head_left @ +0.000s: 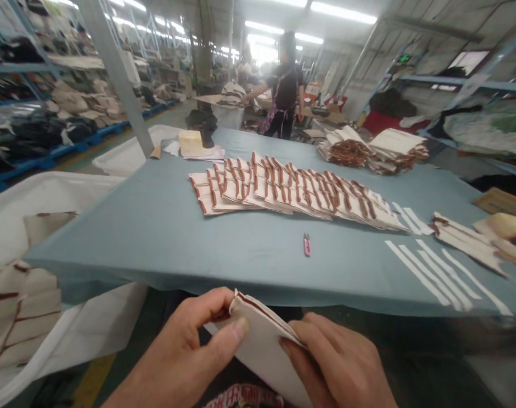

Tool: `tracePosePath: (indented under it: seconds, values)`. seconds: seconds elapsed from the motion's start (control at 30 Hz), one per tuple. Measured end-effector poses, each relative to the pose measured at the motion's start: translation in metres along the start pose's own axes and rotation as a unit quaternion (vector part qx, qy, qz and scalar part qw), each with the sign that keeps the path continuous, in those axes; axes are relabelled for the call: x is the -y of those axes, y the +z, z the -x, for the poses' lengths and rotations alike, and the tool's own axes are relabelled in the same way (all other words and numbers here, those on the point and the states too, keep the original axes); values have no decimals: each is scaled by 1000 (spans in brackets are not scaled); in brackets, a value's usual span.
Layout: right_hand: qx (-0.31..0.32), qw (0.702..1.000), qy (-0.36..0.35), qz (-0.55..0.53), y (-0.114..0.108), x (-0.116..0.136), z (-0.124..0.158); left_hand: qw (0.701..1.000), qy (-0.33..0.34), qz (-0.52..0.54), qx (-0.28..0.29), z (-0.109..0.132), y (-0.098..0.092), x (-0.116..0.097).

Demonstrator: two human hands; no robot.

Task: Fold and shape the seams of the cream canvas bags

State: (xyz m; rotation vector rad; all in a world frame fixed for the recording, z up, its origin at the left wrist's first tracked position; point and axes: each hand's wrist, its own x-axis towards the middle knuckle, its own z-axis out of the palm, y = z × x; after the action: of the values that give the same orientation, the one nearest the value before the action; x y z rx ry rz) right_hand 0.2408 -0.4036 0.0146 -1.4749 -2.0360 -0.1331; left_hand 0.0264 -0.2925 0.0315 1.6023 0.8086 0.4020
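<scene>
1. Cream cloth piece (261, 351) with a brown binding (264, 314) along its upper edge is held up in the air between both hands; it sits low in the view, in front of the person's body, and rests on nothing.
2. Left hand (190, 340) has a narrow pinch on the cloth, with the thumb on the front face; right hand (338, 362) holds the other side closely, its fingers laid over the cloth, but I cannot tell exactly where its thumb sits.
3. For good handling, it seems best to keep both holds near the binding and the cloth slightly tight, so the edge stays straight and does not slip.
4. Blue-grey table cover (156, 226) ends just ahead of the hands; a white sack (58, 198) with cloth pieces (20, 306) stands to the left, so side room is small there.
5. On the table lie a fanned row of bound pieces (291, 190), a pink utility knife (307, 245) and white strips (431, 272); a co-worker (286, 85) stands beyond.
</scene>
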Motion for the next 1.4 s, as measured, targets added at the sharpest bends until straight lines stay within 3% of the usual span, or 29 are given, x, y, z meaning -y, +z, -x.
tracePosePath:
  seconds: [0.07, 0.13, 0.27, 0.47, 0.53, 0.6, 0.7, 0.87, 1.0, 1.1, 1.3, 1.4]
  values:
    - [4, 996, 50, -68, 3, -3, -3, 1000, 11, -9, -6, -5, 0, 0]
    - [16, 974, 135, -183, 6, -7, -8, 999, 30, -31, -16, -11, 1, -2]
    - [60, 877, 273, -391, 12, -13, -26, 994, 67, -84, -19, -23, 6, -3]
    - [162, 737, 325, -570, 34, -32, -44, 992, 61, -113, -19, -32, 10, 1]
    - [184, 710, 330, -594, 41, -37, -45, 992, 54, -110, -19, -35, 10, 1]
    - [186, 702, 333, -601, 46, -40, -44, 994, 47, -98, -16, -38, 11, 2]
    - [167, 729, 332, -575, 49, -38, -40, 996, 27, -77, -20, -43, 12, 6]
    - [106, 831, 308, -451, 51, -30, -32, 997, -3, -68, -38, -49, 13, 18]
    - [101, 865, 314, -378, 50, -25, -27, 998, 4, -58, -30, -48, 15, 22]
    - [82, 895, 294, -326, 50, -21, -25, 997, 23, -51, -57, -44, 21, 24]
    - [82, 923, 271, -262, 61, -12, -16, 978, 63, -89, -176, -37, 38, 39]
    - [120, 905, 289, -290, 66, -10, -14, 975, 44, -57, -210, -36, 42, 50]
